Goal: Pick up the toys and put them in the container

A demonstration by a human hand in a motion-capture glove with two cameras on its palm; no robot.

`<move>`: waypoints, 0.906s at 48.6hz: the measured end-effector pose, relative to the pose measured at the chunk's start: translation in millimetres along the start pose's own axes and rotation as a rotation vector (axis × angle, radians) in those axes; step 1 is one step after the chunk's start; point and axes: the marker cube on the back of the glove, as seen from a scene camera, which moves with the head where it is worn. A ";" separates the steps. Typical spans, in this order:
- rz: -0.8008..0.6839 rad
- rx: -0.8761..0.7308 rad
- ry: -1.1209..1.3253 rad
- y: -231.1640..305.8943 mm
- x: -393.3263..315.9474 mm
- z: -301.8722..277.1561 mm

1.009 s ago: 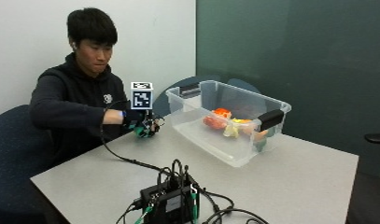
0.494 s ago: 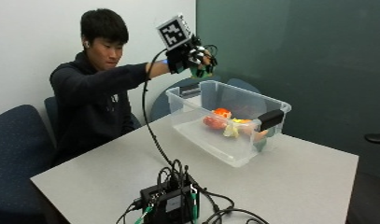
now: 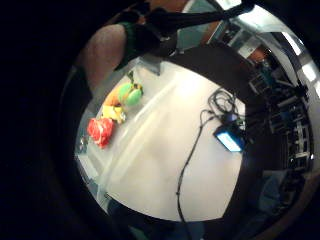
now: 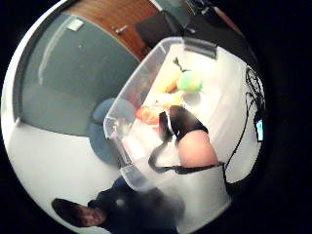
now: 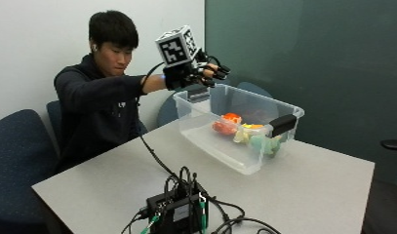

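Hovering above the near corner of the clear plastic container (image 5: pixel 240 127), the gloved right hand (image 5: pixel 197 74) is raised at about shoulder height, its arm stretched out from the seated person across the worktop (image 5: pixel 302 195). That high position over the open bin suits a release or a pull-back after one, though which of the two it is cannot be judged. The toys (image 5: pixel 245 132) lie together on the container's floor: a red-orange one (image 5: pixel 225 123), a yellow one (image 5: pixel 253 129) and a pale green one (image 5: pixel 268 144), bunched toward the end with the black latch handle (image 5: pixel 283 125). From the little finger side palm view the same cluster shows as a red toy (image 3: pixel 101 131), a yellow one (image 3: pixel 116 113) and a green ball-like one (image 3: pixel 131 93). No toy is visible on the worktop outside the bin, so the collecting looks close to done. As for the grip, the fingers appear bent at the outside view, but whether they are closed on anything cannot be told: the marker block and wrist hardware cover much of the hand, and the thumb side palm view shows only a strapped fingertip (image 4: pixel 192 144) in front of the bin. A bundle of cables and a small black box (image 5: pixel 178 207) sit at the worktop's near edge, partly cut off.
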 end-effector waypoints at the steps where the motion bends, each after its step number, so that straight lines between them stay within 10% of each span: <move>1: -0.013 0.012 -0.005 4.9 1.2 -2.7; 44: 0.107 0.335 -0.139 219.7 224.6 64.9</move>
